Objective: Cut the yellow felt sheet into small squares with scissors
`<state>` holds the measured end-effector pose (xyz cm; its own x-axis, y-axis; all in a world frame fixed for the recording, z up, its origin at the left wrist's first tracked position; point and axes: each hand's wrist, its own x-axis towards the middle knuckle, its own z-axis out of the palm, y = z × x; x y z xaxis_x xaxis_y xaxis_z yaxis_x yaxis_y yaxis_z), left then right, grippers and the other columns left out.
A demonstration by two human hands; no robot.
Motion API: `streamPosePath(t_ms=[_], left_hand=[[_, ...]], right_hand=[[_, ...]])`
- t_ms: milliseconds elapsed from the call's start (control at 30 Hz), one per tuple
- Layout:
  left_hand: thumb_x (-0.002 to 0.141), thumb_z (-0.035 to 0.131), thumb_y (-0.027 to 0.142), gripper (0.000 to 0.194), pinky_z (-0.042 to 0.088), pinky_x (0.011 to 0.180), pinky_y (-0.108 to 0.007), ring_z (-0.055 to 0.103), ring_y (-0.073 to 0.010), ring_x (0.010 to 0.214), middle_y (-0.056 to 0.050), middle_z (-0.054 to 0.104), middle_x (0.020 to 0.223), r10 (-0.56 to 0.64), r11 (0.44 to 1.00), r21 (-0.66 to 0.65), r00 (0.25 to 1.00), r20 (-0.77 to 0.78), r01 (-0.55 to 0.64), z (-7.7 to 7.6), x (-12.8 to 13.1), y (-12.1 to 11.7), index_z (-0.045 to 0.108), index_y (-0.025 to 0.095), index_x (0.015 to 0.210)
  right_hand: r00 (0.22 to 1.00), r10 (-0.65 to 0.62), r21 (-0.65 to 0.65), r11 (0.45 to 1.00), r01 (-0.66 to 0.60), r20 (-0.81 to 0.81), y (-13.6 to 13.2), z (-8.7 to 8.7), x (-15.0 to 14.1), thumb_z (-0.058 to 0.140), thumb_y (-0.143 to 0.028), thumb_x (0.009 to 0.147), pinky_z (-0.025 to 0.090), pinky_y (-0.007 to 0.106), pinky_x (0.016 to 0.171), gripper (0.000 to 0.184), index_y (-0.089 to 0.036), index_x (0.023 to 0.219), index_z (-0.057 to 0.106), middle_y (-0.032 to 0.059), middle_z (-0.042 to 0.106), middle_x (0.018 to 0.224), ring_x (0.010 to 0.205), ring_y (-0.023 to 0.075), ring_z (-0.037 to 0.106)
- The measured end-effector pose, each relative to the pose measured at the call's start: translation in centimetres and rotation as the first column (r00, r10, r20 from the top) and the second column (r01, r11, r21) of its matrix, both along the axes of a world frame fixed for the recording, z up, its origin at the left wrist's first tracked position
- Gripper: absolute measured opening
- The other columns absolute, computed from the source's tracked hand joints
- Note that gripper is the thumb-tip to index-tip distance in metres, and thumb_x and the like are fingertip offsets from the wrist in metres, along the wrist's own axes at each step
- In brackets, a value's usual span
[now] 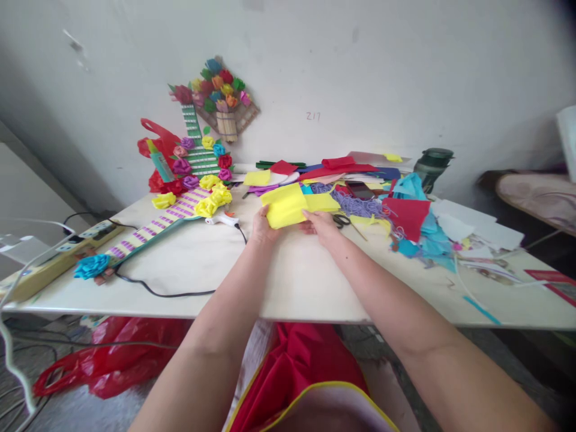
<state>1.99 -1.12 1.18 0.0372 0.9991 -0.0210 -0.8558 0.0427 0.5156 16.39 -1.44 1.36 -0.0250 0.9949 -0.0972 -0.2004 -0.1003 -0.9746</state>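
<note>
Both my hands hold a yellow sheet (284,206), soft and square like crepe paper or thin cloth, raised just above the table's middle. My left hand (264,226) grips its lower left edge, with the fingers partly hidden behind. At its lower right corner, my right hand (320,225) closes with the thumb on top. Another yellow piece (323,202) lies just behind the right hand. Black-handled scissors (342,221) rest right of that hand. To the left sits a white glue gun (221,221) with a black cord.
A flower-trimmed guitar-like craft (157,227) lies at left beside a power strip (58,255). Coloured sheets (342,171), purple shreds (360,204) and blue scraps (427,243) cover the back and right. A dark bottle (432,168) stands at back right.
</note>
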Motion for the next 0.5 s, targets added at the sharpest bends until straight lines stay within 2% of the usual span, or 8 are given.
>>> streamPosePath(t_ms=[267,500], left_hand=[[0.077,0.042,0.022,0.046,0.045,0.091,-0.041,0.057,-0.0275,0.105,-0.013,0.062,0.110,0.014,1.000,-0.022,1.000,-0.019,-0.015,-0.02,-0.07,-0.01,0.048,0.009,0.121],[0.077,0.042,0.023,0.049,0.044,0.091,-0.044,0.055,-0.0292,0.108,-0.014,0.060,0.115,-0.020,1.000,0.016,1.000,-0.004,0.021,-0.01,-0.12,0.10,0.045,0.008,0.124]], right_hand=[[1.000,-0.006,0.007,1.000,0.006,-0.012,0.16,-0.20,0.04,0.061,-0.019,0.079,0.044,0.016,0.035,0.013,-0.012,0.071,0.053,0.0001,0.063,0.053,0.041,0.0100,0.060],[1.000,-0.010,0.006,1.000,0.010,-0.021,0.05,-0.06,0.00,0.059,-0.019,0.080,0.045,0.018,0.034,0.013,-0.011,0.072,0.055,0.0004,0.062,0.052,0.040,0.0104,0.059]])
